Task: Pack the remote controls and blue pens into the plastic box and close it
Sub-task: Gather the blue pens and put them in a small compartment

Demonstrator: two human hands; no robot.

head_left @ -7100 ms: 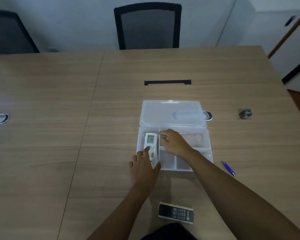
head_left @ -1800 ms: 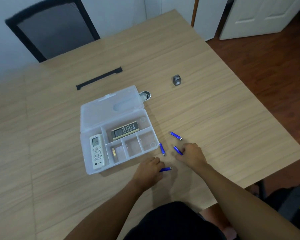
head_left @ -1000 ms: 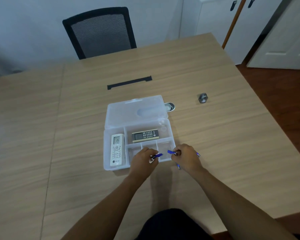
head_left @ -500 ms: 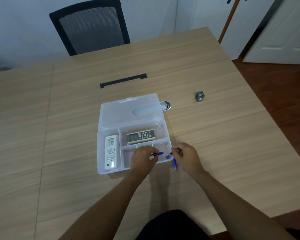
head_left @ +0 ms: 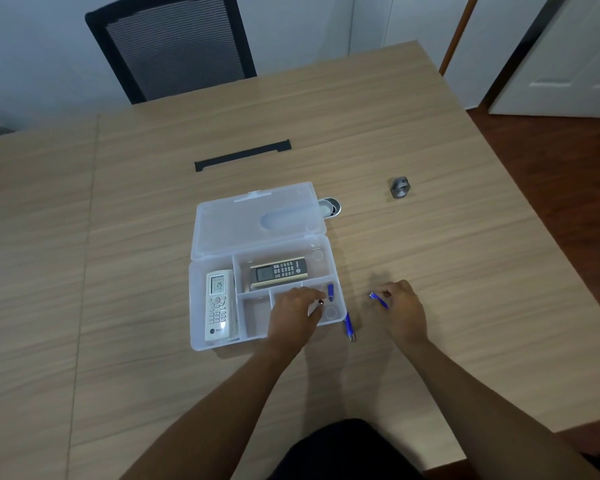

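The clear plastic box [head_left: 201, 341] lies open, with its lid [head_left: 257, 220] folded flat behind it. A white remote [head_left: 219, 304] fills the left compartment and a dark remote [head_left: 278, 270] lies in the back one. One blue pen [head_left: 330, 292] rests in the front right compartment. My left hand [head_left: 297, 313] hovers over the front compartments, fingers closed on a pen of which only the dark tip shows. On the table right of the box, my right hand [head_left: 400, 310] pinches a blue pen [head_left: 378, 300]. Another blue pen [head_left: 349, 327] lies by the box's front right corner.
A grey metal fitting [head_left: 400, 187] sits on the table to the back right. A black cable slot [head_left: 242, 155] and a round grommet [head_left: 330, 206] lie behind the box. A black mesh chair [head_left: 174, 46] stands at the far edge. The table's edge runs diagonally on the right.
My right hand has moved away to the right of the box and taken a pen off the table. A blue pen now lies in the front right compartment. My left hand stays over the box.
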